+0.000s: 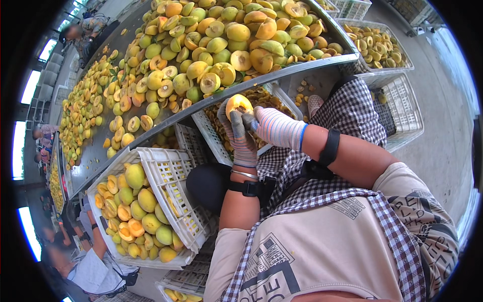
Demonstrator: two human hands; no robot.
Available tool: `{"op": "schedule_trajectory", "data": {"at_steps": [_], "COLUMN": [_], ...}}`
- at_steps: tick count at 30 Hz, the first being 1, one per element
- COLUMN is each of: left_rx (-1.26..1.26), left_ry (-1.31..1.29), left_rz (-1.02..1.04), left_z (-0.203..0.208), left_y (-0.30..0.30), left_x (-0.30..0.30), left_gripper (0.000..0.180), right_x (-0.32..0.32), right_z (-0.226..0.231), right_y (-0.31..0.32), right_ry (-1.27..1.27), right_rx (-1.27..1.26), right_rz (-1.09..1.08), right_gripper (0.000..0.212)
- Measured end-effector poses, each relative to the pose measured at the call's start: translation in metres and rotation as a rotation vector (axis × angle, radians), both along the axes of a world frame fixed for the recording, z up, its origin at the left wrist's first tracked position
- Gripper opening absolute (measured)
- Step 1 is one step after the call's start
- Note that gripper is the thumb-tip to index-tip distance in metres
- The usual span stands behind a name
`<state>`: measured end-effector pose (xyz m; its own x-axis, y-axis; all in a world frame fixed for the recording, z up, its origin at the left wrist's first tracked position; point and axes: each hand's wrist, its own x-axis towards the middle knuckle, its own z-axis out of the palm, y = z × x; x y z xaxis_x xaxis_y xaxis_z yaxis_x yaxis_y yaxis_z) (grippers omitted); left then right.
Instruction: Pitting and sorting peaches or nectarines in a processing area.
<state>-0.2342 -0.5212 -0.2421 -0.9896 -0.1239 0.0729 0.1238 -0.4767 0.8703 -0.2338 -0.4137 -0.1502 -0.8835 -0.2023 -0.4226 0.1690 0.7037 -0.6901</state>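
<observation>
My left hand (237, 138), in a striped glove with grey fingers, grips a cut yellow peach (238, 103) from below, and its orange flesh shows. Against the near right side of the peach, my right hand (276, 126), gloved the same way, has its fingers closed. What those fingers hold, if anything, is hidden. Both hands are above a white crate (206, 123) of small, brownish-yellow fruit pieces. Just beyond them runs the metal rim of a sorting table (173, 120), heaped with whole and halved peaches (211, 45).
To my left, a tilted white crate (166, 173) holds peaches. At the right stand a crate of halves (375, 48) and another white crate (405, 108) with a few fruits. Several fruit scraps (301, 90) lie on the floor. Other people (100, 267) sit along the left.
</observation>
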Motion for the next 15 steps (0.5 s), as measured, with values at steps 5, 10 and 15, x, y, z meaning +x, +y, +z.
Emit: {"op": "schedule_trajectory", "data": {"at_steps": [5,10,15], "left_rx": [-0.016,0.004,-0.085], "left_ry": [-0.027,-0.083,-0.069], "left_rz": [-0.036,-0.037,-0.007], "left_z": [-0.006,-0.004,0.003], "left_y": [-0.004,-0.004,-0.003], "left_x": [-0.005,-0.005,0.0], "left_gripper": [0.051,0.051,0.052], "right_x": [-0.005,-0.006,-0.012], "right_z": [-0.005,-0.014,-0.024], "right_y": [0.001,0.0,0.007], "right_ry": [0.032,0.073,0.063], "right_rx": [0.032,0.027,-0.024], "right_rz": [0.032,0.041,0.127], "right_gripper": [0.041,0.048,0.053]}}
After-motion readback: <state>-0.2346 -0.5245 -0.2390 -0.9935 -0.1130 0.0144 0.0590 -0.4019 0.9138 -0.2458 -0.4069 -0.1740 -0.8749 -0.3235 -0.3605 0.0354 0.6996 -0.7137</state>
